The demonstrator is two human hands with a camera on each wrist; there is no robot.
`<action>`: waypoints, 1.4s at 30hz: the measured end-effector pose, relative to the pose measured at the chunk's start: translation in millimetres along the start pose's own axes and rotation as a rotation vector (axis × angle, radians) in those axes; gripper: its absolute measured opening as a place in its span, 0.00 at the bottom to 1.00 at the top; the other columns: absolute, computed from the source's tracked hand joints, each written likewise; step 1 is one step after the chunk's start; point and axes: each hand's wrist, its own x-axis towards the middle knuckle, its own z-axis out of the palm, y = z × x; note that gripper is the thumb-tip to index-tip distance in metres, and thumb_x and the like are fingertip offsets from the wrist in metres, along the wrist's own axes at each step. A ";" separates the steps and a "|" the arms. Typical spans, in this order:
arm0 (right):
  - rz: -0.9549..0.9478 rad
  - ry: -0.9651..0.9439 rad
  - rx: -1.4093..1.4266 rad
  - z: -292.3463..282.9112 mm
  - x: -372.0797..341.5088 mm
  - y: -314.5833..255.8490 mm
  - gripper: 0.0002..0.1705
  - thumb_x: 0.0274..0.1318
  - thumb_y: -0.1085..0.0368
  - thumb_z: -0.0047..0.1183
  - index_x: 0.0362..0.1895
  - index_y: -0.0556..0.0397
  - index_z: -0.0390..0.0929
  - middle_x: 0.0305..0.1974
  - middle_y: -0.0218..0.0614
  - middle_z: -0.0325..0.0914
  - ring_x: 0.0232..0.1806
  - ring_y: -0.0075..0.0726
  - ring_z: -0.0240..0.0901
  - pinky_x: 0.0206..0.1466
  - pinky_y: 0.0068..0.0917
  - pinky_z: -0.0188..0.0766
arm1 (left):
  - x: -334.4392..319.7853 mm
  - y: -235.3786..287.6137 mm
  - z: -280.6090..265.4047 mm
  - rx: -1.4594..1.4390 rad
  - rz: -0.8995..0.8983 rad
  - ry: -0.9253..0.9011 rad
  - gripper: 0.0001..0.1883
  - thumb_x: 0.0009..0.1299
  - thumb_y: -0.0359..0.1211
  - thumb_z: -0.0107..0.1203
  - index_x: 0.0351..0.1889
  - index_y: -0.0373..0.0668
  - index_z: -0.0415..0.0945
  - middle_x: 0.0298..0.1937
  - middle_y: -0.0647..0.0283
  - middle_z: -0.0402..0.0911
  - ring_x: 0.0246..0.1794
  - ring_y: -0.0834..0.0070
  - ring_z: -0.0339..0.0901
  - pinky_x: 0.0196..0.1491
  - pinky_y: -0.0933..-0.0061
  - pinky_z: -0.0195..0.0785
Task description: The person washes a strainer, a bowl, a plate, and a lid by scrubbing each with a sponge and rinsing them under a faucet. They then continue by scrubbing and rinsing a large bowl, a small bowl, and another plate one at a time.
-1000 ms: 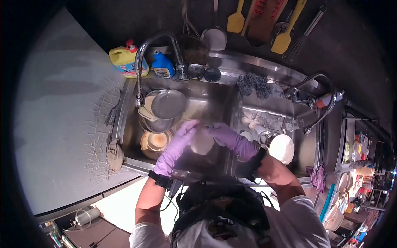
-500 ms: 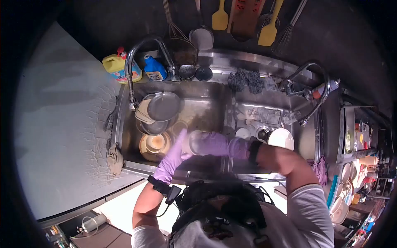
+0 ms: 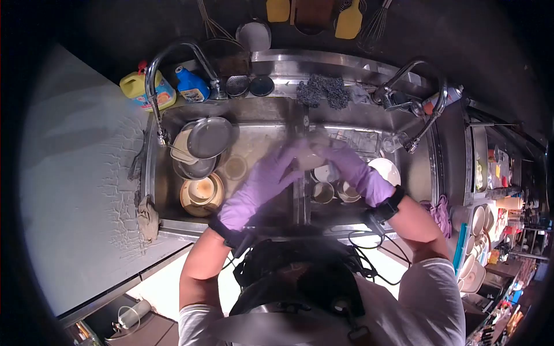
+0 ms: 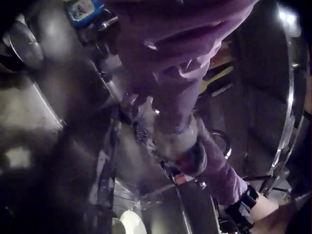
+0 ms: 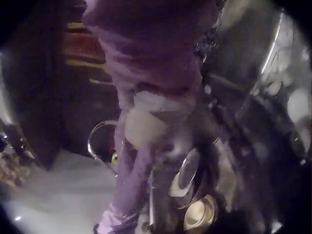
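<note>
Both hands wear long purple rubber gloves and meet over the divider between two sink basins. My left hand (image 3: 270,176) grips a pale, cup-like vessel (image 3: 309,157), blurred by motion. From the other side my right hand (image 3: 353,166) comes to it, holding a whitish pad (image 5: 158,101) against it. The vessel's pale rounded end (image 5: 144,127) shows between the gloves in the right wrist view. Most fingertips are hidden behind the vessel and gloves. Below the hands, the right basin holds small bowls and cups (image 3: 322,192) and a white oval dish (image 3: 385,173).
In the left basin lie stacked grey pans (image 3: 209,137), nested tan bowls (image 3: 202,190) and a small round dish (image 3: 235,167). Curved faucets (image 3: 151,86) arch over both basins. Behind stand a yellow jug (image 3: 147,89), a blue bottle (image 3: 191,85) and dark scrubbers (image 3: 323,91).
Both hands have moved with the pale vessel from over the left basin rightward to the divider. The right hand has drawn back from across the left, and the head view has shifted.
</note>
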 end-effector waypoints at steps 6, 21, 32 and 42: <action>0.090 0.231 -0.871 -70.2 -21.2 73.6 0.20 0.45 0.51 0.59 0.37 0.51 0.77 0.29 0.35 0.78 0.31 0.34 0.75 0.35 0.28 0.70 | -93.2 -151.6 -22.9 0.177 -0.345 -0.004 0.15 0.65 0.36 0.48 0.49 0.45 0.73 0.46 0.55 0.77 0.48 0.60 0.73 0.52 0.65 0.65; -0.090 0.087 -0.862 -77.8 12.9 134.1 0.15 0.59 0.62 0.48 0.45 0.58 0.76 0.31 0.32 0.75 0.30 0.21 0.67 0.35 0.19 0.64 | -123.1 -277.1 -87.2 -0.032 -0.890 0.574 0.16 0.64 0.42 0.50 0.32 0.37 0.76 0.28 0.54 0.79 0.28 0.61 0.77 0.32 0.63 0.68; 0.026 0.153 -0.419 -57.9 7.6 118.0 0.17 0.57 0.67 0.49 0.47 0.67 0.70 0.44 0.38 0.75 0.46 0.25 0.68 0.53 0.19 0.63 | -95.8 -349.8 -12.3 -1.413 -1.312 0.800 0.18 0.69 0.35 0.49 0.52 0.37 0.62 0.29 0.51 0.77 0.32 0.54 0.77 0.28 0.58 0.71; -0.125 0.197 -0.444 -41.1 17.3 87.3 0.17 0.59 0.64 0.49 0.47 0.64 0.72 0.38 0.33 0.76 0.38 0.21 0.68 0.44 0.19 0.66 | -137.6 -273.4 -130.2 -0.467 -1.046 0.602 0.08 0.63 0.26 0.49 0.40 0.36 0.73 0.32 0.61 0.78 0.27 0.75 0.75 0.28 0.76 0.70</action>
